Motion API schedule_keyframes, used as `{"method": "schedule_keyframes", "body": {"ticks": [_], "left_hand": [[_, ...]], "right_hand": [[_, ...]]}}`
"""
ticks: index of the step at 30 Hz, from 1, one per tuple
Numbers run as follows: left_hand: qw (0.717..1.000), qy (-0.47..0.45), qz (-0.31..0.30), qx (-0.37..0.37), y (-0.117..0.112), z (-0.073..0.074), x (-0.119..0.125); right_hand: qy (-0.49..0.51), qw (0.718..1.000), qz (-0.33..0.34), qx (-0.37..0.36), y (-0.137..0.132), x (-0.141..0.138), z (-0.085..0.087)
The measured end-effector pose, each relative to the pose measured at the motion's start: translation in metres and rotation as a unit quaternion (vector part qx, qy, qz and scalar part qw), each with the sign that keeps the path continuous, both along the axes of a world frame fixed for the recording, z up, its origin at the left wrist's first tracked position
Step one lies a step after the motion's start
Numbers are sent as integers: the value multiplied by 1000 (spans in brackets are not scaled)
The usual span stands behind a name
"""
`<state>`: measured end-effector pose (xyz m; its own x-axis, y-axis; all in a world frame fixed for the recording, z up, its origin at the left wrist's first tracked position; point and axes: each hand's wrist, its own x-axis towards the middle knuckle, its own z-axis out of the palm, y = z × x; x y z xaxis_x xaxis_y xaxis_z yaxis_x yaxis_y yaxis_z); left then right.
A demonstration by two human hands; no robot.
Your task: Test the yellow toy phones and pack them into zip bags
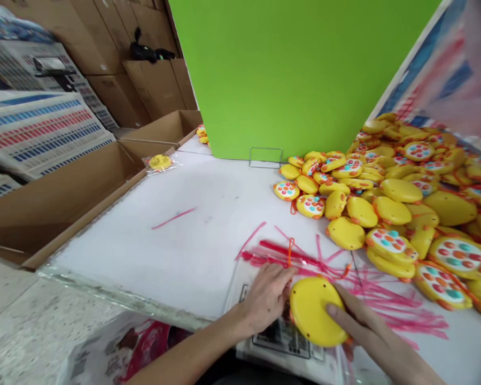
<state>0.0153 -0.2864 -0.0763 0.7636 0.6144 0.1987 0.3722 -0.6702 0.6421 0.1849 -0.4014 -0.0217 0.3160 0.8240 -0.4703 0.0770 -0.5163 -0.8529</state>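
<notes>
A yellow, rounded toy lies back-side up in my right hand, thumb across its top and fingers beneath. Small screw holes dot its plain back, and bits of orange show at its edge. My left hand is beside the toy's left edge with its fingers curled in; what they grip is hidden. An orange cord loop sticks up right at those fingertips. Under both hands is a stack of clear printed plastic bags. Pink ribbon strips lie beyond and to the right of the bags.
A large pile of similar yellow toys, some showing coloured dots, covers the table's right side. A green board stands at the back, a wire holder at its foot. A bagged toy sits by an open cardboard box at left.
</notes>
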Motion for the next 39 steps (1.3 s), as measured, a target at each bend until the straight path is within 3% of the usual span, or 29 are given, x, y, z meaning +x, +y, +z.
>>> {"method": "schedule_keyframes", "body": {"ticks": [3, 6, 8, 13, 17, 19, 21, 24, 26, 29, 33, 39], "left_hand": [[998, 16, -34, 41, 2, -2, 2], [994, 25, -44, 97, 0, 1, 4], [988, 22, -54, 144, -3, 7, 6], [971, -10, -74, 228, -9, 30, 5], [970, -46, -47, 235, -7, 44, -5], [975, -89, -6, 204, -5, 51, -16], [979, -140, 86, 124, -1, 58, -28], [963, -144, 207, -100, 6, 64, -39], [942, -122, 202, -238, 10, 62, -37], [915, -151, 160, -340, 14, 55, -27], [888, -210, 177, -368, 16, 52, -22], [876, -167, 168, -420, 15, 45, -22]], "right_hand": [[72, 997, 8, 31, -2, -2, 4], [160, 982, -62, 79, 10, -5, 9], [166, 976, -82, 118, 23, -9, 8], [16, 993, 33, 115, 40, -14, -4], [-112, 981, 110, 116, 38, -9, -10], [-148, 974, 115, 129, 35, -5, -11], [-171, 969, 111, 138, 33, -3, -12], [-201, 962, 107, 152, 33, -3, -12], [-229, 953, 114, 165, 35, -5, -10], [-266, 940, 121, 175, 35, -5, -7], [-286, 934, 104, 186, 32, 1, -7], [-276, 939, 91, 185, 30, 2, -12]]}}
